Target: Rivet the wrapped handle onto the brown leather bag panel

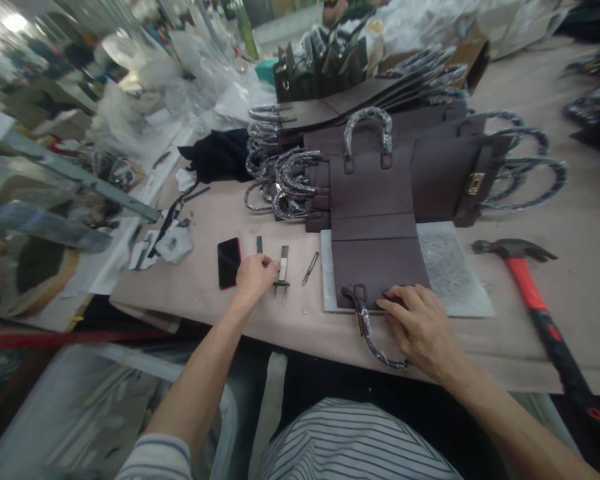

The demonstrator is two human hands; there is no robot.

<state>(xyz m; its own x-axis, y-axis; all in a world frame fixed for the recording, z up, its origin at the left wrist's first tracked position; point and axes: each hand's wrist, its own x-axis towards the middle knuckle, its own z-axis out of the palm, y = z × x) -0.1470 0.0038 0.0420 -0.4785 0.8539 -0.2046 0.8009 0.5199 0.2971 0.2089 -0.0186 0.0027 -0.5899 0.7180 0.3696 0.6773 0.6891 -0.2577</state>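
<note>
My left hand [255,273] is over the table with thumb and fingertips pinched together; what they hold, if anything, I cannot make out. Just right of these fingertips lies a flat metal tool [284,261] with two prongs. My right hand [423,327] has its bent fingers on the near edge of a dark brown leather bag panel [375,260], gripping it there. Beside that hand a plastic-wrapped handle [375,347] hangs from the panel over the table edge. Underneath the panel is a grey-white slab [453,267]. A slim metal rod [311,268] lies between the hands.
A claw hammer [530,287] with a red and black grip lies at the right. A phone [229,263] is left of my left hand, near a small dark strip [259,245]. Brown bags [450,173] with wrapped handles stand behind. A white bin [145,360] sits below the table.
</note>
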